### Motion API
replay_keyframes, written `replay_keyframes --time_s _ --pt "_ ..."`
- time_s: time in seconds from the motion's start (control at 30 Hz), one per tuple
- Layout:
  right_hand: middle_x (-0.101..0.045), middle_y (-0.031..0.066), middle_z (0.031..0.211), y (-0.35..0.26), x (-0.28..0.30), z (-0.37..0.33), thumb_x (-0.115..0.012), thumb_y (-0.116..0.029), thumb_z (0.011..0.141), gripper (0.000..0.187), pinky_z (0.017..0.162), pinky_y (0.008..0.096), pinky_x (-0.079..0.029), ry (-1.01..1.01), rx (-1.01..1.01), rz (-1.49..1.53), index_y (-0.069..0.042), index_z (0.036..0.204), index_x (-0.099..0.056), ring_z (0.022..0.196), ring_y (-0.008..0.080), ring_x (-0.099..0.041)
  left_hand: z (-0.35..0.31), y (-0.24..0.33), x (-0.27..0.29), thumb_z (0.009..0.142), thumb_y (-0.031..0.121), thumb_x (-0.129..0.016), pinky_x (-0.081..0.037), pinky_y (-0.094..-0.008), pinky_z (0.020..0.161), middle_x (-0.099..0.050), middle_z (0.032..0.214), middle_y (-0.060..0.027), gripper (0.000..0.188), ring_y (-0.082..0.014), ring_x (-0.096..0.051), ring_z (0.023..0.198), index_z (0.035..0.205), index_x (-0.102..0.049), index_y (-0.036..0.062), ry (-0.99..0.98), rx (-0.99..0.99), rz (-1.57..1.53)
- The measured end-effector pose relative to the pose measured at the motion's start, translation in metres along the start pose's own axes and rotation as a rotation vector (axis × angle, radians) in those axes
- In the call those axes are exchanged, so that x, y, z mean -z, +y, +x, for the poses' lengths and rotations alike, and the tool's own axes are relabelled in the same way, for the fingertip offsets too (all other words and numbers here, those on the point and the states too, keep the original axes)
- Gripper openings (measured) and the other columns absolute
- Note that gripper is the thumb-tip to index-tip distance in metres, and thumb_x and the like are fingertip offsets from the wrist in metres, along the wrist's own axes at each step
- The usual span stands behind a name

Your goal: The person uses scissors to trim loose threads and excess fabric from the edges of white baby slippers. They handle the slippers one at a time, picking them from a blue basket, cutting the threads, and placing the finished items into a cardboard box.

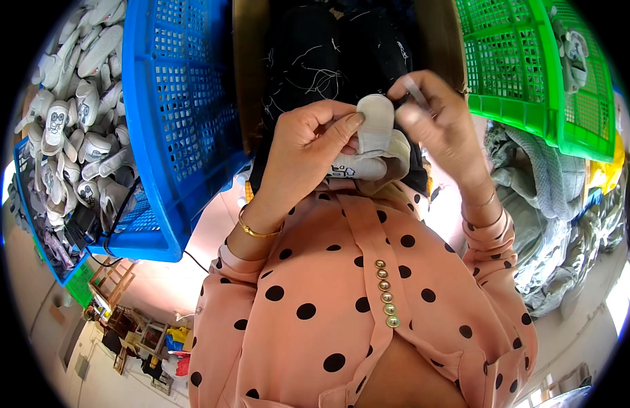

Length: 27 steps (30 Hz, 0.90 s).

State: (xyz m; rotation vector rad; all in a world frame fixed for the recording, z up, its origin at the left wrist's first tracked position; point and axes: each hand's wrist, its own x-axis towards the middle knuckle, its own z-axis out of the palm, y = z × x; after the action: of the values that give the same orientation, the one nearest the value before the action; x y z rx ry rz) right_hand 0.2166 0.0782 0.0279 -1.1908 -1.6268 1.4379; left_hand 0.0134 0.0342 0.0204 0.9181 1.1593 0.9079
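Observation:
My left hand (308, 139) is closed on a small pale cloth shoe (376, 129), its thumb pressed on the light grey upright flap. Below the thumb, a dark line drawing shows on the shoe's white upper. Just right of the shoe, my right hand (441, 126) is raised with its fingers bent together. A thin, pale, shiny piece (416, 92) shows at those fingers, too blurred to name. Loose white threads (318, 78) lie on the black cloth over my lap, beyond the shoe.
A blue plastic crate (186, 115) stands at my left, near a heap of similar small shoes (77, 136). To the right is a green crate (512, 81) with a grey shoe (573, 58) at its edge. Grey fabric and clear plastic bags (553, 224) lie below it.

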Motion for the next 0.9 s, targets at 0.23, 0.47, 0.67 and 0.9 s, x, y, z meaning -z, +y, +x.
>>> replay_keyframes --time_s 0.23,0.47,0.67,0.9 --pt "-0.051 -0.0047 0.068 0.008 -0.004 0.002 -0.064 -0.021 0.095 0.022 0.054 0.0188 -0.037 -0.128 -0.165 0.217 0.0 0.09 -0.062 0.062 0.0013 -0.041 -0.003 0.007 0.002 0.098 0.01 -0.058 -0.057 -0.0239 0.075 -0.071 0.093 -0.0108 0.02 -0.0134 -0.069 0.081 0.107 -0.067 -0.0046 -0.047 0.04 -0.047" --pt "-0.051 -0.0057 0.068 0.018 -0.011 0.0 -0.063 -0.022 0.096 0.022 0.054 0.0176 -0.035 -0.094 -0.186 0.266 0.0 0.092 -0.064 0.063 0.0 -0.039 -0.008 0.007 -0.004 0.094 0.004 -0.062 -0.056 -0.0225 0.071 -0.072 0.086 -0.0085 0.015 -0.0114 -0.069 0.078 0.105 -0.068 -0.0032 0.025 -0.017 0.17" --pt "-0.054 -0.0044 0.07 0.007 -0.017 0.002 -0.063 -0.022 0.096 0.022 0.057 0.0191 -0.039 -0.034 -0.041 -0.013 0.0 0.095 -0.064 0.066 0.0013 -0.043 0.0 -0.007 -0.004 0.094 0.006 -0.06 -0.056 -0.0246 0.059 -0.072 0.082 -0.0119 0.009 -0.0153 -0.071 0.068 0.096 -0.065 -0.0005 0.214 -0.414 0.572" --pt "-0.059 -0.0017 0.073 0.005 -0.012 0.007 -0.061 -0.021 0.098 0.022 0.059 0.0192 -0.041 -0.064 -0.099 0.204 0.0 0.094 -0.064 0.068 0.002 -0.046 0.008 -0.01 0.004 0.095 0.009 -0.061 -0.054 -0.0228 0.073 -0.072 0.088 -0.0081 0.02 -0.0115 -0.068 0.083 0.112 -0.063 -0.0016 0.017 -0.174 0.098"
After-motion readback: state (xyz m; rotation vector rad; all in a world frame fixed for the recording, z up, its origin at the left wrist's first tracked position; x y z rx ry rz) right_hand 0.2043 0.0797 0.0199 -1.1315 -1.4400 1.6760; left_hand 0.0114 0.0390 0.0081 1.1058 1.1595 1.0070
